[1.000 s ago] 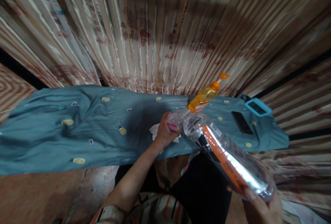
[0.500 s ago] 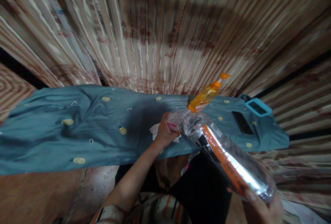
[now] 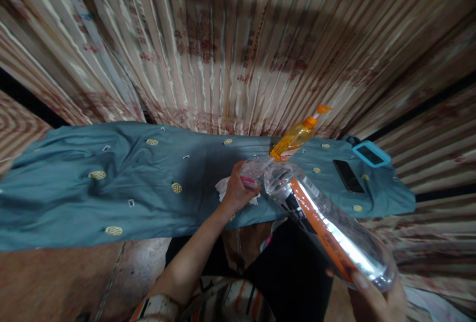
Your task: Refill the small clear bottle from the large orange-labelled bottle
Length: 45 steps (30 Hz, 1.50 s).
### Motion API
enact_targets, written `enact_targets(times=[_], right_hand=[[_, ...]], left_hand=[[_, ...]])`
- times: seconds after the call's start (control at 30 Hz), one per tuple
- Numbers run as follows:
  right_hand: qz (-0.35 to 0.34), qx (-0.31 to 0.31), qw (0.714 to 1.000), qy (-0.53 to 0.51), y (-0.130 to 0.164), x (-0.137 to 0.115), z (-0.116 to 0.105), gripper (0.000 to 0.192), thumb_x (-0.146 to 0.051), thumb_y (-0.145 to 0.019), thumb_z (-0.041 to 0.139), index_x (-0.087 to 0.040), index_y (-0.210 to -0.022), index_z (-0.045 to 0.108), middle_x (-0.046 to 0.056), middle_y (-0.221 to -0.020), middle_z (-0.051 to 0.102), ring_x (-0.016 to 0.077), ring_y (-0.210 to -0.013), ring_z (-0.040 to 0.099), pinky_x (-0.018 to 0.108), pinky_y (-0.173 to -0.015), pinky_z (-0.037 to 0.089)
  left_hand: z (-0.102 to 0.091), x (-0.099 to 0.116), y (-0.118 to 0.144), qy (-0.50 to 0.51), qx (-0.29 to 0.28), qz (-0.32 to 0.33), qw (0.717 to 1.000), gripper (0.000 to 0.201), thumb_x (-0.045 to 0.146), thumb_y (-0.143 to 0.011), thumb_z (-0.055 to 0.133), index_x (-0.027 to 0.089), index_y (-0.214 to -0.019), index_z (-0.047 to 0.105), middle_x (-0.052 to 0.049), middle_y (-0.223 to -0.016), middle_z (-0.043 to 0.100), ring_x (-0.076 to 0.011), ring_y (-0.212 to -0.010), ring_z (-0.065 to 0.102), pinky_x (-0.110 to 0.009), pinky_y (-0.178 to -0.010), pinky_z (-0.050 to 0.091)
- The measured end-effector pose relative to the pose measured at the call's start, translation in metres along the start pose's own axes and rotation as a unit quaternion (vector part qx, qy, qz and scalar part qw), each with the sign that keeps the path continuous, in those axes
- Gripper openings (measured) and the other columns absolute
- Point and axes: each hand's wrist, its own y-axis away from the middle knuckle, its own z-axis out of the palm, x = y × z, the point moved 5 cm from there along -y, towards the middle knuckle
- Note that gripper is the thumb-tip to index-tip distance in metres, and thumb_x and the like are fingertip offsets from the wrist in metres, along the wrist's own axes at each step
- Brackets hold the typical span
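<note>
My right hand is closed round the base of a large clear plastic bottle with an orange, black and silver label. The bottle is tilted, its neck end down toward the left. At its mouth is a small clear container with a pink mark, and my left hand is wrapped round it. Whether liquid runs between the two I cannot tell. Under my left hand lies a crumpled white tissue. Just behind the bottle's neck stands an orange pump bottle with yellow-orange liquid.
A blue-green cloth with pineapple prints covers the narrow table. On its right part lie a black phone and a light-blue framed object. Patterned curtains hang behind and at the sides. My legs are below the front edge.
</note>
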Motion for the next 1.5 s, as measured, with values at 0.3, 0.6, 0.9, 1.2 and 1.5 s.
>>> enact_targets(times=[0.3,0.6,0.9,1.2,1.5], right_hand=[[-0.014,0.007,1.0,-0.017,-0.0004,-0.0023,0.0015,0.11,-0.061,-0.066,0.093,-0.028,-0.161,0.05,0.017,-0.157,0.052,0.0378,-0.124,0.056,0.028,-0.059,0.054],[-0.012,0.021,1.0,0.009,0.0027,-0.005,0.0017,0.113,-0.064,-0.066,0.091,-0.027,-0.163,0.047,0.016,-0.162,0.05,0.0466,-0.138,0.051,0.046,-0.078,0.062],[-0.005,0.008,1.0,-0.007,0.0001,-0.0011,0.001,0.109,-0.062,-0.066,0.091,-0.029,-0.16,0.048,0.016,-0.158,0.049,0.0393,-0.123,0.057,0.044,-0.077,0.061],[-0.009,0.024,1.0,0.001,0.0008,0.0003,-0.0012,0.1,-0.06,-0.066,0.091,-0.027,-0.153,0.053,0.016,-0.149,0.054,0.0345,-0.114,0.057,0.039,-0.073,0.059],[-0.014,0.04,0.999,-0.014,0.0026,-0.0003,-0.0006,0.105,-0.061,-0.062,0.095,-0.024,-0.152,0.055,0.016,-0.136,0.054,0.033,-0.112,0.055,0.03,-0.06,0.059]], left_hand=[[0.0005,-0.0004,0.0004,0.001,0.003,0.009,1.0,0.083,0.022,-0.06,0.094,0.025,-0.135,0.059,-0.01,-0.132,0.068,-0.0349,-0.128,0.068,-0.06,-0.118,0.054],[0.0006,-0.0015,0.0002,-0.001,0.004,-0.005,1.0,0.082,0.025,-0.059,0.094,0.023,-0.134,0.059,-0.012,-0.131,0.068,-0.0369,-0.128,0.069,-0.063,-0.117,0.054],[0.0007,-0.0017,-0.0001,0.007,0.011,0.004,1.0,0.086,0.023,-0.058,0.094,0.023,-0.136,0.058,-0.011,-0.133,0.068,-0.0361,-0.128,0.069,-0.062,-0.117,0.054],[-0.0004,0.0026,0.0,-0.005,-0.002,-0.006,1.0,0.087,0.021,-0.059,0.093,0.023,-0.137,0.056,-0.012,-0.133,0.067,-0.0371,-0.13,0.068,-0.062,-0.117,0.054],[0.0008,-0.0022,0.0002,0.009,0.006,-0.004,1.0,0.086,0.024,-0.059,0.094,0.023,-0.136,0.057,-0.012,-0.135,0.068,-0.0362,-0.128,0.068,-0.062,-0.117,0.054]])
